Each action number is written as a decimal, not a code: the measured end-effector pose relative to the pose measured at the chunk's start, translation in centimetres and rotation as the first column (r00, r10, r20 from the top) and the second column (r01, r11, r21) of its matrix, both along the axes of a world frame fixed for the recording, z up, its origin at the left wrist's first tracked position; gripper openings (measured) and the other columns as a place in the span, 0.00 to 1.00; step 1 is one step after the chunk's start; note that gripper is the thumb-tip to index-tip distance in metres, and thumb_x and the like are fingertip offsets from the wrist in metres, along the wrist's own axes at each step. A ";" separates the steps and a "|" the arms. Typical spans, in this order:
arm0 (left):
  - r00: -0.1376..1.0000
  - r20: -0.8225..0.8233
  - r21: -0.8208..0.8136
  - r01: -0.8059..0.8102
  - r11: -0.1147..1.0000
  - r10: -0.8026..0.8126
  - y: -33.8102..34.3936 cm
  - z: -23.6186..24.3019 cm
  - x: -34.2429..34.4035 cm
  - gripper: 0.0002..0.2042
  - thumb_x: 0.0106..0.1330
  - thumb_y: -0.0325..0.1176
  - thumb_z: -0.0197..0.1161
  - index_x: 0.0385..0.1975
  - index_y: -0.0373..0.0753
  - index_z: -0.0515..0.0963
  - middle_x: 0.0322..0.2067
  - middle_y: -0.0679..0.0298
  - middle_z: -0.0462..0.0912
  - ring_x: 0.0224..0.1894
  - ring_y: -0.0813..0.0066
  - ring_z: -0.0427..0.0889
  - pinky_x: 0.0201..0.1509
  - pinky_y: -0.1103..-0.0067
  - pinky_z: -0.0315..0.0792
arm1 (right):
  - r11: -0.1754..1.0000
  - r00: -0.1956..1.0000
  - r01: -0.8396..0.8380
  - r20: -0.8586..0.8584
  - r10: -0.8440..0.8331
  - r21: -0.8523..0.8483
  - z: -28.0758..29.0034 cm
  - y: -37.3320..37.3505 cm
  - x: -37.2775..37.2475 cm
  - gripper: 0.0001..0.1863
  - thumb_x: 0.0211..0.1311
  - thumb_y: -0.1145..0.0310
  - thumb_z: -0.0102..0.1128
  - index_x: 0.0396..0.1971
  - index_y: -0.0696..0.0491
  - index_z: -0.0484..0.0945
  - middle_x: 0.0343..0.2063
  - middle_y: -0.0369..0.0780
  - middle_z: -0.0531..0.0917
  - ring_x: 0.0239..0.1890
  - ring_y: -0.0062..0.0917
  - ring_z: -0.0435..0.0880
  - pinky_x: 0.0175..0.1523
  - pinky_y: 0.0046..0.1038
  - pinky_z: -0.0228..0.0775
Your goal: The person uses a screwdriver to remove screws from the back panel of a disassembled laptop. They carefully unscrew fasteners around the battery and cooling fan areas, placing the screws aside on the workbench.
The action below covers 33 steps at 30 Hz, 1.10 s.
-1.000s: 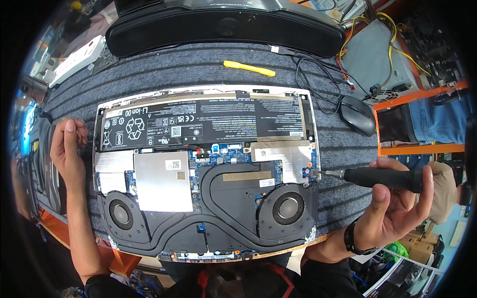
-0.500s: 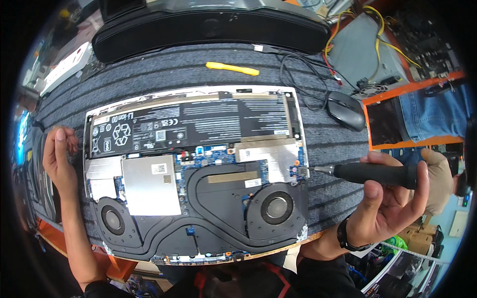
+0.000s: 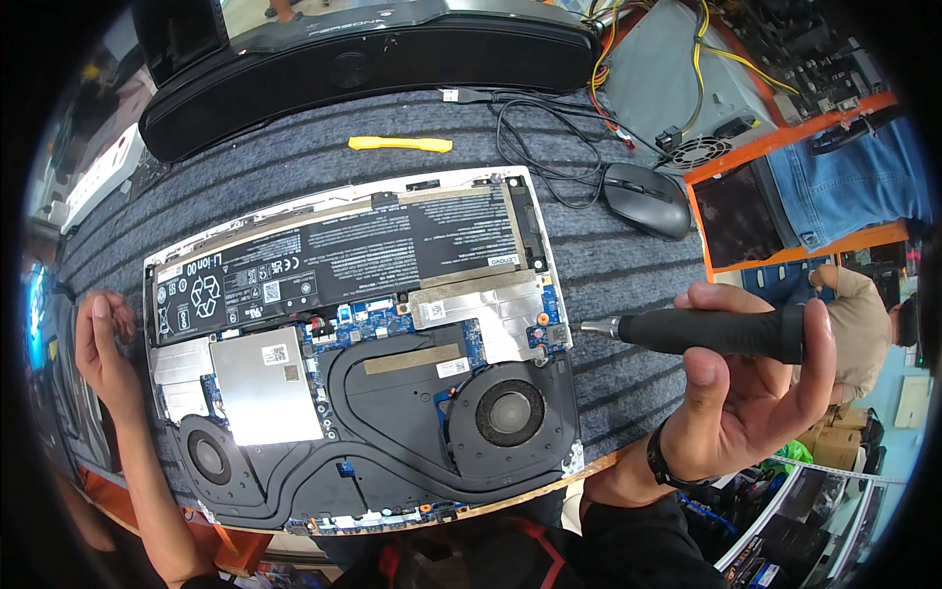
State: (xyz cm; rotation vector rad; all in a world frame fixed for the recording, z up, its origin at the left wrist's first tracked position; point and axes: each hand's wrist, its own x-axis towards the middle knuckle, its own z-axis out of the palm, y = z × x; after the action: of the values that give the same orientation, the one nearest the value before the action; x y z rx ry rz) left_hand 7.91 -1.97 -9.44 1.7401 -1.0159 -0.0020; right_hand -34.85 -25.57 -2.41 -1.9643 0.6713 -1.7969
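While our right hand point(image 3: 738, 410), curled round the screwdriver point(image 3: 702, 334), points it lengthwise left toward the laptop point(image 3: 392, 407), our left hand point(image 3: 106, 353), half-curled, seemingly empty, is beside the opposite edge.

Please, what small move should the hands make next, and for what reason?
To steady the laptop, perhaps rest the left hand on its left edge: that hand looks empty beside it, while the right hand points the screwdriver at the opposite edge.

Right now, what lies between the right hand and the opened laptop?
In the head view, a black-handled screwdriver, gripped by the right hand, points toward the laptop, with striped mat beneath.
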 end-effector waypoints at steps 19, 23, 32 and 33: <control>1.000 0.016 -0.015 -0.015 1.000 0.016 -0.3 0.4 -0.4 0.12 0.76 0.34 0.50 0.37 0.32 0.76 0.27 0.68 0.74 0.27 0.87 0.67 0.31 0.87 0.60 | 1.000 1.000 -0.017 -0.016 0.017 0.004 0.1 0.0 -0.1 0.39 0.54 0.75 0.71 0.63 0.56 0.57 0.31 0.58 0.81 0.31 0.39 0.85 0.36 0.32 0.80; 0.999 -0.005 -0.027 -0.045 0.999 0.045 -0.2 0.0 -0.5 0.13 0.76 0.35 0.51 0.36 0.32 0.77 0.27 0.68 0.75 0.27 0.87 0.67 0.31 0.88 0.60 | 1.000 0.998 0.004 -0.064 -0.004 -0.003 0.1 0.1 -0.3 0.39 0.55 0.75 0.70 0.63 0.56 0.56 0.31 0.58 0.81 0.31 0.38 0.84 0.37 0.32 0.79; 1.000 -0.015 -0.040 -0.012 0.999 0.011 -1.3 0.8 -1.7 0.13 0.76 0.35 0.52 0.36 0.32 0.78 0.27 0.69 0.75 0.27 0.87 0.68 0.31 0.88 0.60 | 0.998 0.995 -0.065 -0.072 0.066 0.015 0.5 0.3 -0.1 0.39 0.60 0.74 0.66 0.67 0.58 0.52 0.37 0.55 0.82 0.38 0.37 0.84 0.41 0.32 0.80; 1.000 -0.031 -0.036 0.000 0.999 -0.001 -1.4 0.8 -1.6 0.12 0.76 0.35 0.52 0.36 0.32 0.77 0.27 0.69 0.75 0.27 0.87 0.68 0.31 0.88 0.60 | 0.995 0.993 -0.087 -0.076 0.090 0.040 0.6 0.3 0.1 0.39 0.60 0.74 0.66 0.67 0.58 0.52 0.38 0.55 0.82 0.38 0.37 0.84 0.41 0.32 0.81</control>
State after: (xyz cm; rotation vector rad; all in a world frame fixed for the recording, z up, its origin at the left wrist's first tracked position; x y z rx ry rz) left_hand 6.27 -3.35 -8.64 1.7023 -0.9882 -0.0105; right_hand -34.75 -25.23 -1.79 -2.0157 0.6273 -1.6525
